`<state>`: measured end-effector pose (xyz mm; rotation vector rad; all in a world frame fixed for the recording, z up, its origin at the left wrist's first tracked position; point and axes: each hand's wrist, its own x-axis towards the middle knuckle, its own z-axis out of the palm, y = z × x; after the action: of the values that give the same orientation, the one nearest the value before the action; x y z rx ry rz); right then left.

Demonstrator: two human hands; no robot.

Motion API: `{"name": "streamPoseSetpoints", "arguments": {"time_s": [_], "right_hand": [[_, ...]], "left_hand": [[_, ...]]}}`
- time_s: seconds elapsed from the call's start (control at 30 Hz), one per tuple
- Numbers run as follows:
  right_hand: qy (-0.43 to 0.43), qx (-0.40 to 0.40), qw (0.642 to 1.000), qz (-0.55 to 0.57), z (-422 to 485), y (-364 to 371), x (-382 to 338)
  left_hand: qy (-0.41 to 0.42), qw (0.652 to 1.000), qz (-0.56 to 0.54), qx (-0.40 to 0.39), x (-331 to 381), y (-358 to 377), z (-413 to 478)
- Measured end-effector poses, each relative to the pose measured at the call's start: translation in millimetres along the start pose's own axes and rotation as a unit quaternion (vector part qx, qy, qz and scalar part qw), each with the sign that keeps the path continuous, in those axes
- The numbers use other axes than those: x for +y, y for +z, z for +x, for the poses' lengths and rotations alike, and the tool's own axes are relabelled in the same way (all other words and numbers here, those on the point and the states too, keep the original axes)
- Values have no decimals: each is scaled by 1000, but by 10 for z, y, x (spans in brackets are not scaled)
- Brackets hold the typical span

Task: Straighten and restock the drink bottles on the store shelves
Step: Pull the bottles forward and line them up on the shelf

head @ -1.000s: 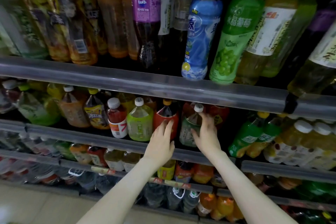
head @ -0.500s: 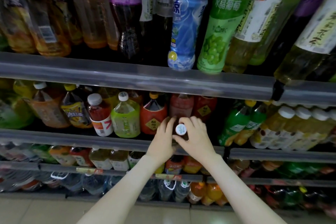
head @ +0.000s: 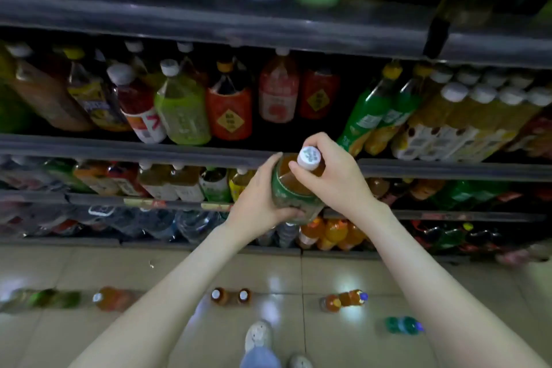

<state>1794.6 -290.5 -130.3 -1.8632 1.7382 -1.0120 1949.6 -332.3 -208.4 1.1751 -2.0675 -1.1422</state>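
Note:
I hold a tea bottle (head: 291, 191) with a green label and a white cap out in front of the shelves. My left hand (head: 263, 203) grips its body from the left and below. My right hand (head: 334, 173) pinches its neck just under the cap. Behind it, on the middle shelf (head: 119, 148), stand a red bottle with a yellow diamond label (head: 230, 110), a pink-red bottle (head: 277, 92) and a light green bottle (head: 182, 110). A dark gap lies in the row right of the red bottles, behind my right hand.
Several loose bottles stand and lie on the tiled floor (head: 328, 337): two brown ones (head: 230, 296), an orange one (head: 112, 299), an amber one (head: 343, 300), a green one (head: 401, 325). My shoes (head: 258, 334) are below. Lower shelves (head: 448, 213) hold more bottles.
Both hands have pulled the white-capped bottle off the middle shelf and toward me. My view has tilted down, and the floor with its loose bottles has come into sight.

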Motion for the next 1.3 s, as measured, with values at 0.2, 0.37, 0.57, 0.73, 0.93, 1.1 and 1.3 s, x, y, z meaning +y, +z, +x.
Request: {"name": "streamPoseSetpoints", "arguments": {"time_s": [0.2, 0.37, 0.57, 0.73, 0.93, 1.1, 1.3], "right_hand": [[169, -97, 981, 13, -988, 499, 959], [304, -198, 931, -37, -1802, 1380, 1993], [392, -301, 862, -110, -2508, 2667, 3428], [440, -272, 850, -97, -2925, 3758, 4432], [434, -270, 850, -126, -3201, 4695, 5222], [453, -274, 832, -164, -3139, 4874, 5261], [373, -377, 812, -243, -2586, 4522, 4258]], "left_hand": [[-92, 982, 100, -132, -575, 894, -580], [-191, 949, 145, -205, -1568, 1846, -1071], [-257, 914, 168, -266, -2953, 2817, -1386], [-300, 905, 156, -259, -4169, 3430, -1517], [-322, 896, 147, -266, -5156, 3796, -1632], [-338, 893, 147, -259, -5312, 3664, -1779], [-353, 900, 121, -228, -4726, 2995, -1777]]}}
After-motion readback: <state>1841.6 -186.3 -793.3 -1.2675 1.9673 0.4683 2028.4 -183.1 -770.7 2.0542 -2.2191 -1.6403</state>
